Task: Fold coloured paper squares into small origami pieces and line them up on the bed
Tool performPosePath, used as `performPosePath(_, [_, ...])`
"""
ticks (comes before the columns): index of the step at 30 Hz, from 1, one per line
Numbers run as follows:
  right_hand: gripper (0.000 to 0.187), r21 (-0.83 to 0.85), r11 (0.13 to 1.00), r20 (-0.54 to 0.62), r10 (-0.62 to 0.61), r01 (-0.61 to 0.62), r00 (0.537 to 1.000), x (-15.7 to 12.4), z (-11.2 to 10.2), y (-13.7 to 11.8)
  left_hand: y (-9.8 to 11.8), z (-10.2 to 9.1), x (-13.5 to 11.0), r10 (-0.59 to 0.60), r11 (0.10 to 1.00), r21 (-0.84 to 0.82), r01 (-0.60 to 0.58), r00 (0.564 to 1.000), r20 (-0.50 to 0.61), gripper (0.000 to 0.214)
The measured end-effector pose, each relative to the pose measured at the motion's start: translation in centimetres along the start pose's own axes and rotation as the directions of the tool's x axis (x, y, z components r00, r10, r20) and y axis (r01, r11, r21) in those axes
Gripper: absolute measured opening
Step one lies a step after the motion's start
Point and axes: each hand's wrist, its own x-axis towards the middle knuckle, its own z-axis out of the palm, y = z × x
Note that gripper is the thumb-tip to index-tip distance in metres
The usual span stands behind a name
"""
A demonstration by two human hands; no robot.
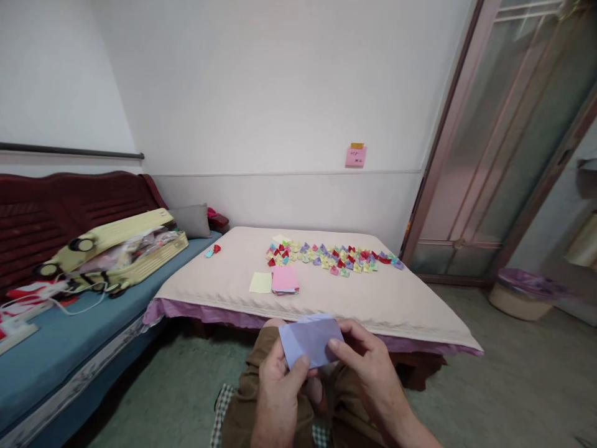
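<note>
- The lavender paper [310, 341] is a small, pale purple sheet, roughly rectangular, with its top edge a little slanted.
- It is off the table, its face tilted up, above the lap.
- The left hand [277, 392] pinches its lower edge and the right hand [368, 367] its right side.

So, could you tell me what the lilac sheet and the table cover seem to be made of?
The lilac sheet, held by the left hand and right hand, looks like thin matte paper, creased sharply. The table cover seems soft beige fabric, rippled along its edge.
</note>
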Motion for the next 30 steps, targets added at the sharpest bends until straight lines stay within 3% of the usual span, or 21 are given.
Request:
performPosePath(12, [0.019,0.036,0.998,-0.154,0.053,-0.048,0.987,0.8,0.5,-0.1,0.6,0.1,0.2,-0.048,0.998,0.033,0.047,0.998,0.03,0.044])
performPosePath(23, [0.018,0.076,0.996,-0.121,0.047,-0.038,0.992,1.2,-0.1,-0.9,0.5,-0.6,0.5,-0.042,0.991,0.131,0.035,0.998,0.056,0.037])
performPosePath(30, [0.012,-0.151,0.985,-0.012,-0.08,0.078,0.997,0.6,-0.1,-2.0,0.8,-1.6,0.9,0.027,0.992,0.12,-0.032,0.999,0.043,0.036])
